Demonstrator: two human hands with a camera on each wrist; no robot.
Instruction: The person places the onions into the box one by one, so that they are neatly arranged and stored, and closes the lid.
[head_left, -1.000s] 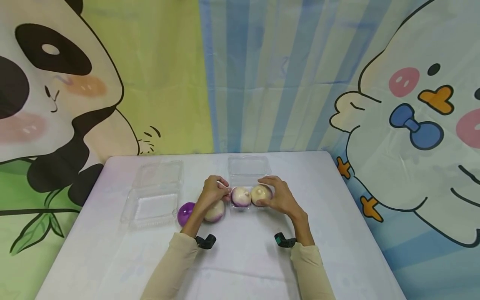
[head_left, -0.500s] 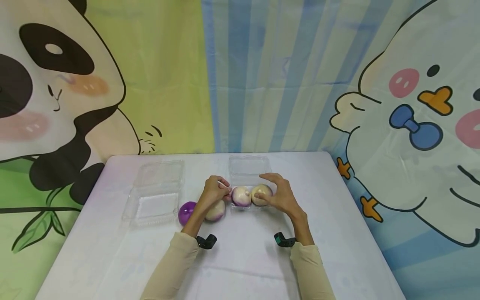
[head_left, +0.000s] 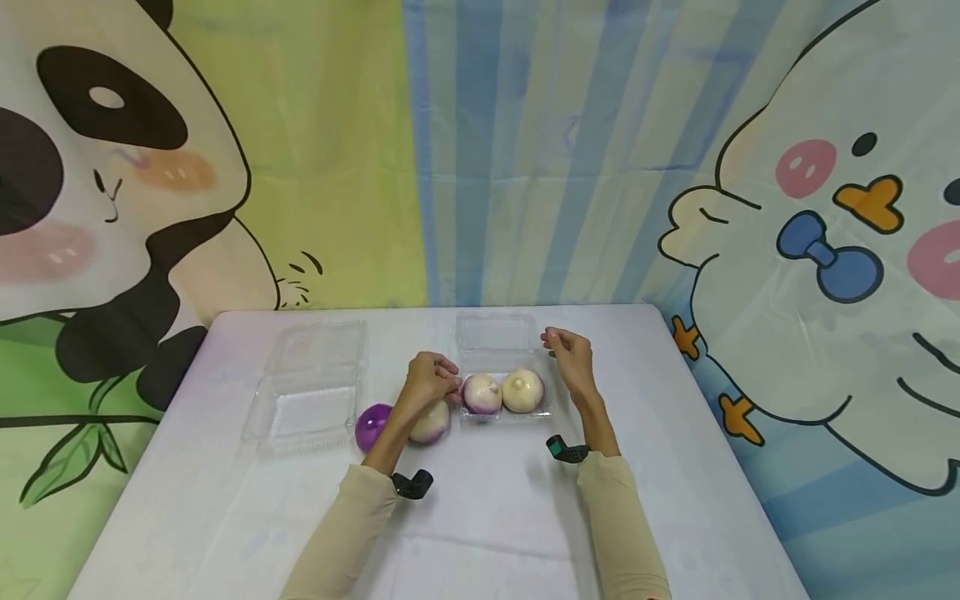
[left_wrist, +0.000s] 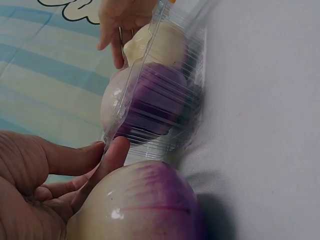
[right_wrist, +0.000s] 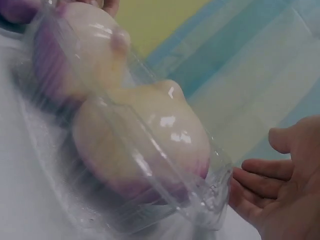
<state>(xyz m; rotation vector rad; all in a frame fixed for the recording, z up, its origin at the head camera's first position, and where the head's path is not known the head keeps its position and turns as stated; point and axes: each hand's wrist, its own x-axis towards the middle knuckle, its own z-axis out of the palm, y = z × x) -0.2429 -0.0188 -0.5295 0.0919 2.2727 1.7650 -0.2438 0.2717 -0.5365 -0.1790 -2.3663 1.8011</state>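
Observation:
Two cream-and-purple onions (head_left: pixel 482 393) (right_wrist: pixel 142 142) sit side by side in the base of a clear plastic clamshell box (head_left: pixel 504 418), its lid (head_left: pixel 495 332) folded back. My left hand (head_left: pixel 431 379) pinches the left rim of this box between thumb and index finger, as the left wrist view shows. Under that hand, outside the box, lies another onion (left_wrist: pixel 142 205). Beyond the box's right side my right hand (head_left: pixel 573 360) hovers beside the lid, fingers loosely bent and holding nothing. In the right wrist view its fingers (right_wrist: pixel 265 185) appear close to the rim; contact is unclear.
A second clear clamshell box (head_left: pixel 300 417) stands with its lid back, left of the hands. A shiny purple round thing (head_left: pixel 372 427) lies between it and the left forearm. All rests on a white-covered table (head_left: pixel 480 517) in front of a cartoon-printed curtain (head_left: pixel 495 150).
My right hand has let go of the right-hand onion in the box and moved up and away toward the lid's right side. My left hand stays at the box's rim.

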